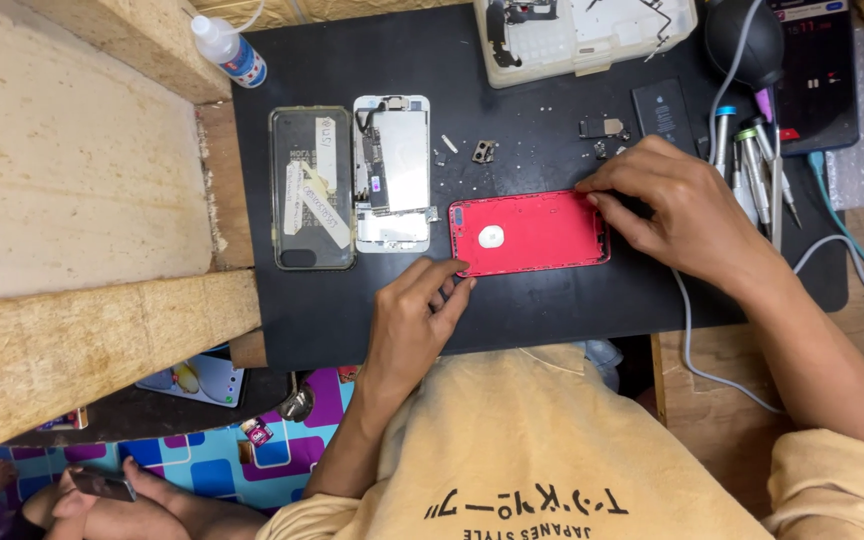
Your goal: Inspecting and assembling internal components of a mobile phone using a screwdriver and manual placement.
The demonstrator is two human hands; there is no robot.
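Observation:
A red phone back housing [530,233] lies flat on the black work mat [552,300], its shell facing up. My left hand [414,318] rests on the mat with fingertips touching the housing's near left corner. My right hand [674,205] covers the housing's right end, fingers pressed on its far right corner and edge. Neither hand holds a tool.
Left of the housing lie an opened white phone body [392,172] and a clear case [311,187] with taped notes. Small screws and brackets [484,151], a black battery [664,112], screwdrivers [752,170], a dust blower [742,40], a parts tray [582,35] and a glue bottle [230,48] ring the mat. Another person's limbs [122,500] show at the lower left.

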